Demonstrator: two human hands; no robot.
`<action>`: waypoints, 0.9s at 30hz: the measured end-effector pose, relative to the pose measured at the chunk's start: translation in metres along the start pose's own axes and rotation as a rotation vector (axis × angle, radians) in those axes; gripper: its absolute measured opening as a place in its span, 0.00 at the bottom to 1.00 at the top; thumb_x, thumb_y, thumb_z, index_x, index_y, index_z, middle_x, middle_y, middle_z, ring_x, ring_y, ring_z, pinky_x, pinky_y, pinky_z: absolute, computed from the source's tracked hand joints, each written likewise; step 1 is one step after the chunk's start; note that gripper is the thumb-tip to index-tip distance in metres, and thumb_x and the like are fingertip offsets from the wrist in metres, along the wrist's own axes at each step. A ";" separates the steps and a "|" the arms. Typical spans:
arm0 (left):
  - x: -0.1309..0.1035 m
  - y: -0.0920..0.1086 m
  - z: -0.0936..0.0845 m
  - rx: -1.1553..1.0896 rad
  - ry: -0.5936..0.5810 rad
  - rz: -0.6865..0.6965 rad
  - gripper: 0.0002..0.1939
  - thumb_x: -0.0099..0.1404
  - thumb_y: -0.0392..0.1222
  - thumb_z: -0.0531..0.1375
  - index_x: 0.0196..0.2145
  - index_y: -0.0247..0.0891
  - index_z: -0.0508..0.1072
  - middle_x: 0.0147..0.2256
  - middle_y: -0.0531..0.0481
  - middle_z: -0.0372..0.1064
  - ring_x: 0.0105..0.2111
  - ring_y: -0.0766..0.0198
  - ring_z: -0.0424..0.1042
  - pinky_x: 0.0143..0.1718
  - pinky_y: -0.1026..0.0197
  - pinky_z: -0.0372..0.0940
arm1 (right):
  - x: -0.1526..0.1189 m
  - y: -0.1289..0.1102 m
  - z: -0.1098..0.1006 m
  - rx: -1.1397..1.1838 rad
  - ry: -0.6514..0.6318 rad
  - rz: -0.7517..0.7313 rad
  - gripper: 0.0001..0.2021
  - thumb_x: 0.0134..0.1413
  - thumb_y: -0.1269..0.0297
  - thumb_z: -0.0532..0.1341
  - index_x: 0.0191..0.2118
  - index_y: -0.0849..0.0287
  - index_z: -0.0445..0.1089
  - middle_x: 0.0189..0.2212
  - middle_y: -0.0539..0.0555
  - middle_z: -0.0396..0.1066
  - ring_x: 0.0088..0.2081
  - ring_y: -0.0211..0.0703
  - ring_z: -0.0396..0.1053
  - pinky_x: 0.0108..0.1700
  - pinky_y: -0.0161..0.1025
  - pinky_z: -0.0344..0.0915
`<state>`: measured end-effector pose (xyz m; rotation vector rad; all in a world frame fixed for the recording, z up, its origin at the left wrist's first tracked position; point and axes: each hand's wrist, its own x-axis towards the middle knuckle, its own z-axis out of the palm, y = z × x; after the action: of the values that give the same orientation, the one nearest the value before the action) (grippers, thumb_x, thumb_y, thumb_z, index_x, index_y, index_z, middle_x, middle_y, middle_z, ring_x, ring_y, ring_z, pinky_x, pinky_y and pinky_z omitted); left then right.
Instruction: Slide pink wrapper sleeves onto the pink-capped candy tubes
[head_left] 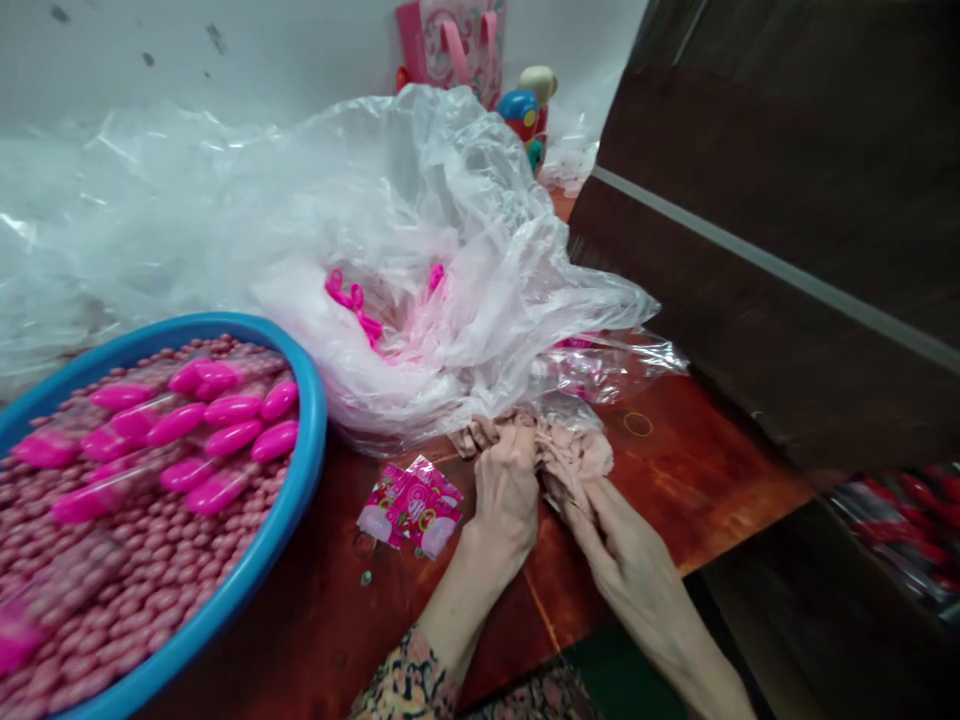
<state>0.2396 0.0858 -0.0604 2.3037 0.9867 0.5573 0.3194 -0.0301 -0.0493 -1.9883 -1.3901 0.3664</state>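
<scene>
A crumpled beige-pink cloth (581, 450) lies on the reddish-brown table in front of me. My left hand (508, 485) is closed on the cloth's left part, with bent fingers. On the cloth's near right edge, my right hand (619, 535) grips a fold, its fingertips partly hidden in it. Just left of my left hand lie small printed pink sachets (414, 505). Touching the far side of the cloth is a big clear plastic bag (480, 330) with bright pink plastic pieces (356, 305) in it.
A blue basin (319, 420) of small pink beads stands at left, with pink-capped clear tubes (232, 410) on top. A dark brown carton (750, 250) leans in from the right. Behind are a pink-handled bag (450, 45) and a colourful toy (521, 110).
</scene>
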 end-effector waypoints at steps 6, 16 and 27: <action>-0.028 0.009 -0.038 -0.010 0.090 0.043 0.14 0.67 0.35 0.51 0.48 0.38 0.68 0.35 0.50 0.74 0.32 0.65 0.72 0.32 0.66 0.66 | -0.016 0.001 -0.005 0.138 0.070 0.111 0.17 0.58 0.54 0.56 0.48 0.59 0.67 0.40 0.55 0.72 0.38 0.43 0.72 0.39 0.36 0.69; -0.110 -0.053 -0.087 0.260 0.425 -0.076 0.12 0.60 0.29 0.57 0.43 0.27 0.73 0.40 0.36 0.71 0.42 0.50 0.67 0.43 0.47 0.65 | -0.002 -0.074 0.058 0.108 0.141 -0.069 0.13 0.62 0.58 0.53 0.38 0.59 0.71 0.33 0.53 0.68 0.32 0.38 0.70 0.35 0.32 0.68; -0.113 -0.063 -0.080 0.298 0.361 -0.124 0.13 0.60 0.32 0.58 0.44 0.34 0.71 0.43 0.40 0.69 0.44 0.51 0.67 0.43 0.49 0.67 | -0.004 -0.062 0.091 0.035 0.167 -0.041 0.17 0.64 0.60 0.51 0.35 0.62 0.74 0.28 0.54 0.68 0.27 0.39 0.68 0.29 0.34 0.63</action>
<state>0.0889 0.0630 -0.0577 2.4240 1.4590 0.8428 0.2211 0.0120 -0.0751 -1.9127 -1.3081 0.2002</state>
